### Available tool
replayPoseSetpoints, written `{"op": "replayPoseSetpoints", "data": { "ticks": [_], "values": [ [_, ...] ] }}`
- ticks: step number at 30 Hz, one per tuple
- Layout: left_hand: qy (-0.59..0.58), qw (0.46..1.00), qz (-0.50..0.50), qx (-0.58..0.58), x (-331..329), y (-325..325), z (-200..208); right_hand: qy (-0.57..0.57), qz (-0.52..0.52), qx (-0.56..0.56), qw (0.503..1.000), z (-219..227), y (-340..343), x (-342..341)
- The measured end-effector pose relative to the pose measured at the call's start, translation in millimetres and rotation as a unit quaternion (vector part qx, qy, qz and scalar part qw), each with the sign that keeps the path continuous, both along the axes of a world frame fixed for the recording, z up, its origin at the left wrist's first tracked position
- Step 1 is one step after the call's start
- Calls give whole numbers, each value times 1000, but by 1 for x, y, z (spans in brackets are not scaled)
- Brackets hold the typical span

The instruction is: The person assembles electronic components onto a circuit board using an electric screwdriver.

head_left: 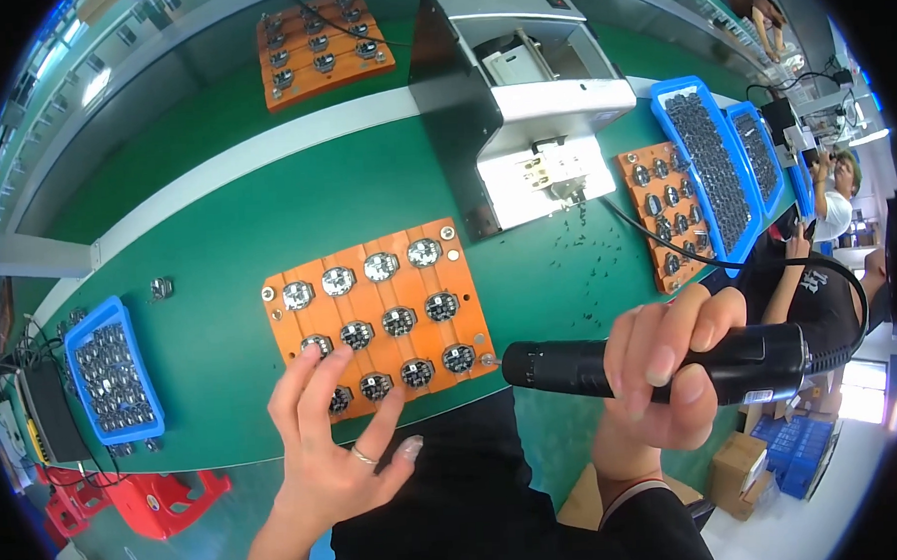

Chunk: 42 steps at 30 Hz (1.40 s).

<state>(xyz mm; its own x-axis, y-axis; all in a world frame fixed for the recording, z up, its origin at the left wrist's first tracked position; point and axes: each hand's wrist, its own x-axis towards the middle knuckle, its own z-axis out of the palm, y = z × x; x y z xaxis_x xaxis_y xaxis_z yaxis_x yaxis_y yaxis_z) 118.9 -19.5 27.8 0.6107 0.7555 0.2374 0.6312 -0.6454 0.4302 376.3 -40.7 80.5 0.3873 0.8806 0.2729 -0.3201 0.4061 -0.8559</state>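
Note:
An orange fixture plate point(377, 300) lies near the table's front edge, with rows of small round black-and-silver parts point(399, 321) seated in it. Over its lower left corner my left hand point(331, 445) is open, fingers spread and bent, a ring on one of them. Its fingertips are at the round parts there and partly cover them; whether they touch cannot be made out. My right hand point(669, 362) grips a black electric screwdriver point(557, 368), held sideways and pointing left. The tool's tip is beside the plate's lower right corner.
A black-and-silver boxy machine point(521, 102) stands behind, with tiny screws point(578, 264) scattered before it. Blue trays of parts sit left point(150, 393) and right point(703, 184). More loaded orange plates lie right point(636, 167) and far back point(295, 84). The screwdriver's cable point(688, 258) crosses the right side; people sit beyond.

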Motion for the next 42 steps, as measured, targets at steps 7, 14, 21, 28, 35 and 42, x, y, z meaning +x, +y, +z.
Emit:
{"op": "replayPoseSetpoints", "data": {
  "ticks": [7,14,21,28,35,42],
  "values": [
    [-27,993,101,56,-48,-12,-16,11,-3,37,999,0,-3,0],
    [-76,983,161,42,-72,-18,-61,5,47,84,995,-3,6,-4],
    [-96,987,127,33,-71,-14,-55,8,47,96,994,-1,11,-23],
    [-61,996,63,-30,-63,2,-38,9,98,98,990,-1,16,-53],
    [-75,995,64,-32,-66,3,-42,-9,122,87,989,4,20,-66],
    [-116,991,55,-43,-71,4,-47,-12,153,66,986,4,24,-83]
  ]
}}
